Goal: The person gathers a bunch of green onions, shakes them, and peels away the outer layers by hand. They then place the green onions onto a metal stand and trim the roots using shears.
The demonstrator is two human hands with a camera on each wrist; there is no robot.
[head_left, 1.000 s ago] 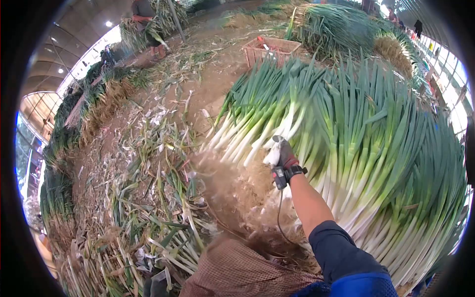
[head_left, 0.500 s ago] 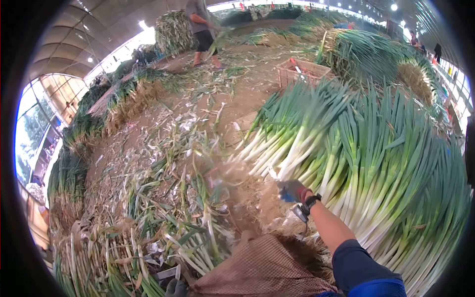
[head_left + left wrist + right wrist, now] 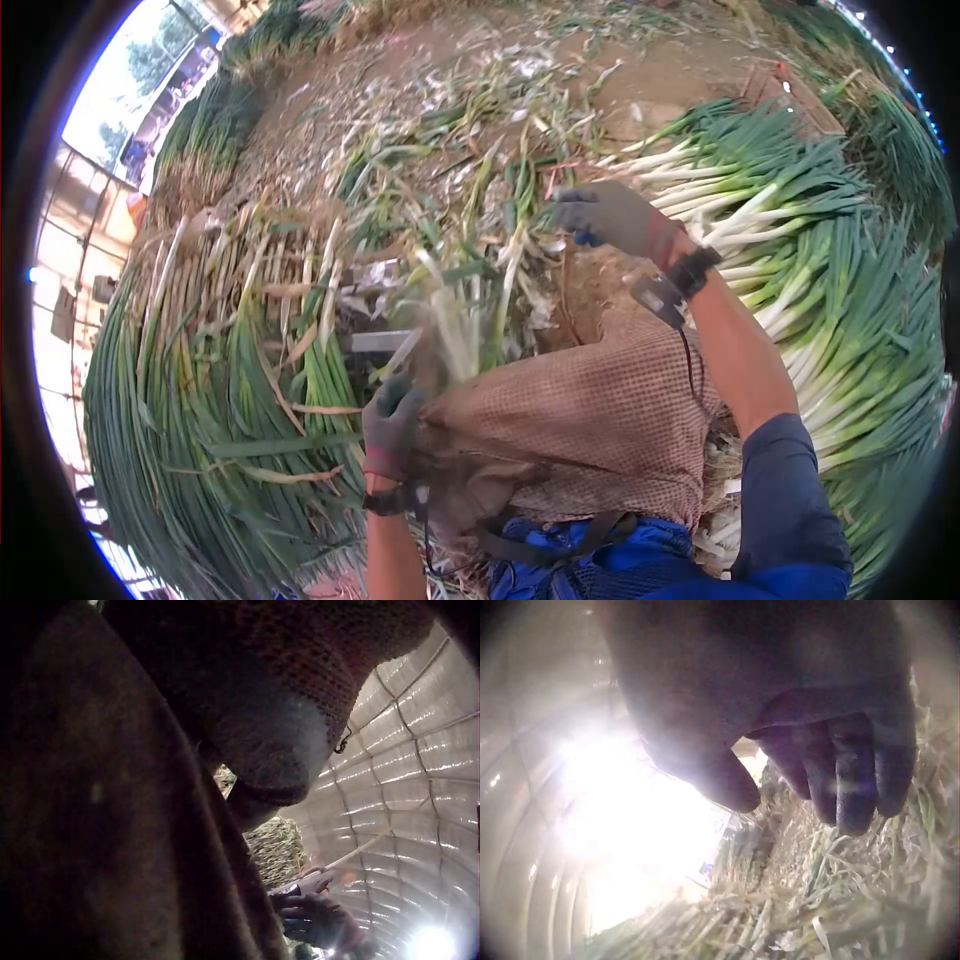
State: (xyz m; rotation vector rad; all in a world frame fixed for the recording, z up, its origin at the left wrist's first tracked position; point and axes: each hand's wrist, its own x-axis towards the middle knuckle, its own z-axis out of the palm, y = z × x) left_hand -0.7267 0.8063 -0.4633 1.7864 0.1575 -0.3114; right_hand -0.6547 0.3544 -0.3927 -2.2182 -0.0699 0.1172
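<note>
My left hand [image 3: 390,425], in a grey glove with a red cuff, is low at the left edge of the brown mesh cloth [image 3: 590,400] over my lap. Blurred white green onion stalks [image 3: 455,330] stand just beyond its fingers; I cannot tell whether it grips anything. In the left wrist view a glove tip [image 3: 277,772] lies beside dark cloth. My right hand [image 3: 620,220], gloved alike, hovers past the cloth, its fingers loosely bent and holding nothing. The right wrist view shows its thumb apart from the fingers [image 3: 847,772]. Long green onions [image 3: 740,220] lie right of it.
Another heap of green onions [image 3: 220,370] spreads on the left, roots away from me. Leaf scraps [image 3: 470,130] litter the soil ahead. A pale metal bar [image 3: 378,341] lies near the left hand. At the upper right stands a crate [image 3: 800,105].
The view has swung left and down. My right hand has come away from the right-hand onion pile and moved left. My left hand has come fully into view.
</note>
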